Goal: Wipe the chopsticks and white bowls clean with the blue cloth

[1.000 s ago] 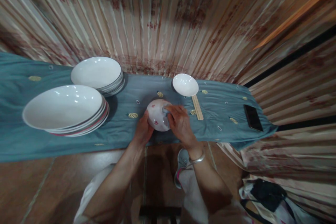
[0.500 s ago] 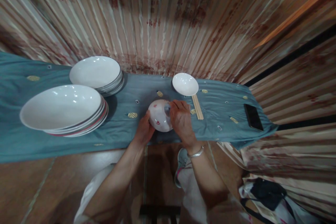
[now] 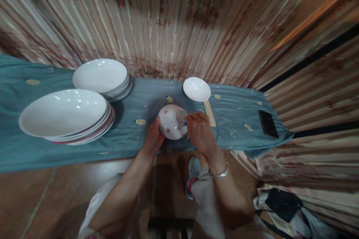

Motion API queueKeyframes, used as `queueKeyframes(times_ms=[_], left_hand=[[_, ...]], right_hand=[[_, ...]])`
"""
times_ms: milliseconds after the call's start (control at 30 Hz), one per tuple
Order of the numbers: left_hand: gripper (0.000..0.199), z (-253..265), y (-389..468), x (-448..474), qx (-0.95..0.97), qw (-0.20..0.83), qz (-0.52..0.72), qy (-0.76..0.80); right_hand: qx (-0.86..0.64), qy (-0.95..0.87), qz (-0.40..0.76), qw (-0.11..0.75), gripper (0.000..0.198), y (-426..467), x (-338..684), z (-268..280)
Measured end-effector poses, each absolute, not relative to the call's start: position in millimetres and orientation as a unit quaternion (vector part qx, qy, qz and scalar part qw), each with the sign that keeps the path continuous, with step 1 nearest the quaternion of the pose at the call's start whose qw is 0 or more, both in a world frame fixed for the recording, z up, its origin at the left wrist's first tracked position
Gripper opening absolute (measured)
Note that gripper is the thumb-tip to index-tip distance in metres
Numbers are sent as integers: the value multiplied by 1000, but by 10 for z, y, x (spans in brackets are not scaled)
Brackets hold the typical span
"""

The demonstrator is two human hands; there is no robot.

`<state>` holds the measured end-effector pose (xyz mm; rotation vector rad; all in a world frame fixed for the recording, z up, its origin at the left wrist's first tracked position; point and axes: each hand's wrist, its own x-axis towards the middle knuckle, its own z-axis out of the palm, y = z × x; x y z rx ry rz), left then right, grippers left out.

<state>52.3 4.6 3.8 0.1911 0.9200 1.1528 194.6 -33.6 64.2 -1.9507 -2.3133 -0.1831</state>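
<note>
Glossy, rounded porcelain-like bowl (image 3: 168,125), white with small red motifs, its outside facing up, at the near side of a creased, teal, cloth-covered worktop (image 3: 130,134) | left hand (image 3: 153,134) clasps its left edge | right hand (image 3: 200,130), fingers bunched, covers its right side; whatever they pinch is too blurred to tell | straight, pale chopsticks (image 3: 209,113) lie just beyond

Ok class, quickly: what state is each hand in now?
Left hand: closed, holding the red-patterned bowl.
Right hand: curled closed at the bowl; anything gripped cannot be told.
</note>
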Motion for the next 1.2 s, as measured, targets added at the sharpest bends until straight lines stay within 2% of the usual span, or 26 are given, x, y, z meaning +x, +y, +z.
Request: queueKeyframes(times_ms=[233,667,1200], left_hand=[[27,32,40,541,90,733,527,421],[27,31,13,529,114,739,527,403],[27,68,-5,522,109,750,523,390]], right_hand=[[-628,-774,-32,77,19,-360,1938,651],[-627,-751,-48,203,23,-254,1816,468],[-665,-712,-116,193,21,-166,1845,405]])
